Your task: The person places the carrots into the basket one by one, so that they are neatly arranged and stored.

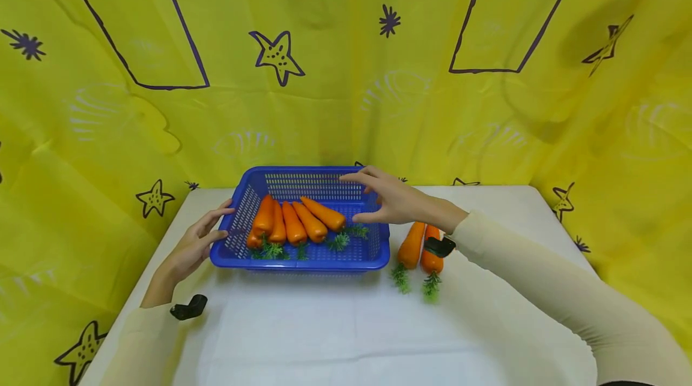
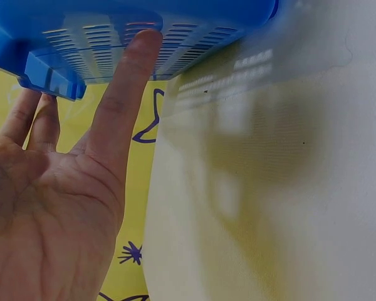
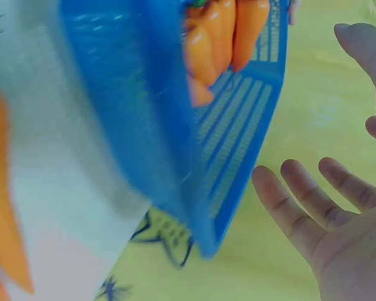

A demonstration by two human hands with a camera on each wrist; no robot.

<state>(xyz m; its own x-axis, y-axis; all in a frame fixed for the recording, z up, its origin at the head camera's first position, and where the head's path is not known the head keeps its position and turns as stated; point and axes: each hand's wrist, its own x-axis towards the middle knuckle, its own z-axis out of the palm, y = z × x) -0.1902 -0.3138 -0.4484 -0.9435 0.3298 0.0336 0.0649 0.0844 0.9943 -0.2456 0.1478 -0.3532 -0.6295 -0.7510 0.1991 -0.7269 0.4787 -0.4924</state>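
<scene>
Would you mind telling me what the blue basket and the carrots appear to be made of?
The blue basket looks like moulded plastic: uniform glossy colour and regular slotted walls. The carrots in it and the two on the table seem artificial, probably plastic or foam: smooth, even orange skins with a sheen and stiff, tufted green tops.

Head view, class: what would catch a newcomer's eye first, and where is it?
A blue basket holding five orange carrots sits mid-table. The left hand touches its left side, and the right hand hovers open over its right end. Two more carrots lie on the white table, right of it.
</scene>
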